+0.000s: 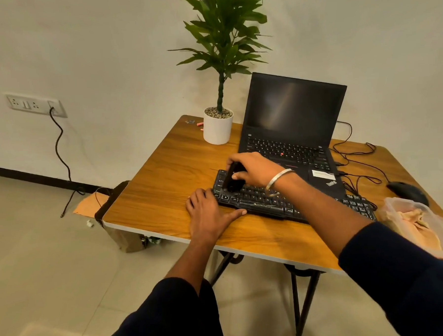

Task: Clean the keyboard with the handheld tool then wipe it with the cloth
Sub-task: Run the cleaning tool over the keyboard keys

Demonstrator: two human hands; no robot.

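Fingers of the right hand are curled round a small black handheld cleaning tool, tip down on the keys at the left end of the black plastic external keyboard, roughly centre of the frame. Left hand lies flat with straight fingers on the wooden tabletop, thumb along the keyboard's front edge and fingertips against its left end, so it looks like it's bracing the thing, holding nothing. Keyboard sits in front of an open black laptop, partly overlapping its palm rest. For this step I'd say keep the tool low and upright-ish, work row by row from that left end toward the right, short slow passes so the gaps between keys actually get covered, and keep the bracing hand planted since the keyboard would likely slide otherwise. Can't tell what kind of head the tool has, it's hidden under the hand. Peach-coloured cloth in a clear plastic bag waits at the right edge of the frame, next to a black mouse, so the wipe isn't started yet by the look of it. White-potted green plant stands upper centre, well clear.
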